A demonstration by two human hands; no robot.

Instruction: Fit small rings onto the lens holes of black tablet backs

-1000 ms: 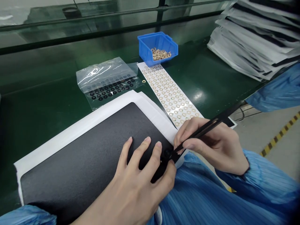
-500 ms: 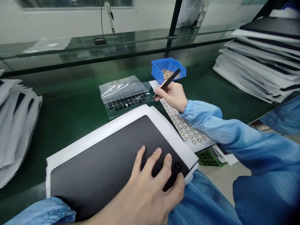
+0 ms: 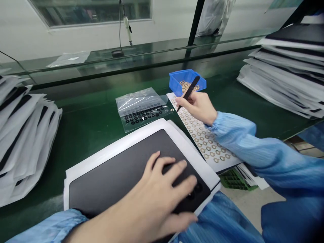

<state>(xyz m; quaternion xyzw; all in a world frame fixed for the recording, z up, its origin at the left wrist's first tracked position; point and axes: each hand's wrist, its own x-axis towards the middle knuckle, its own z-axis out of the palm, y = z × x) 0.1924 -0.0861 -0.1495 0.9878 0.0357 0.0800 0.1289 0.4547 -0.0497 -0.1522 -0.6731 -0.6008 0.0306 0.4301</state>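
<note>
Your right hand (image 3: pixel 198 107) is closed narrow, pinching black tweezers (image 3: pixel 189 91) between thumb and fingers, with the tips angled down over the far part of a long white strip of tan rings (image 3: pixel 199 135); whether the tips touch the strip is too fine to tell. Your left hand (image 3: pixel 157 192) is spread wide and rests flat on a dark panel (image 3: pixel 113 179), which lies on a white sheet (image 3: pixel 113 152) at the near edge of the green bench (image 3: pixel 76 125). Two small black rings (image 3: pixel 198 188) sit on the panel just beside your fingertips. The strip runs along the panel's right side, under your blue sleeve (image 3: pixel 235 135). At its far end stands a blue bin (image 3: pixel 177 82) holding loose tan rings (image 3: pixel 188 87). To the strip's left lies a clear plastic bag (image 3: pixel 140 109) of black rings, with one loose tan ring (image 3: pixel 172 109) just beside its corner. Stacks of white-and-black packets (image 3: pixel 25 135) stand on your left, and more (image 3: pixel 283 84) on your right.
</note>
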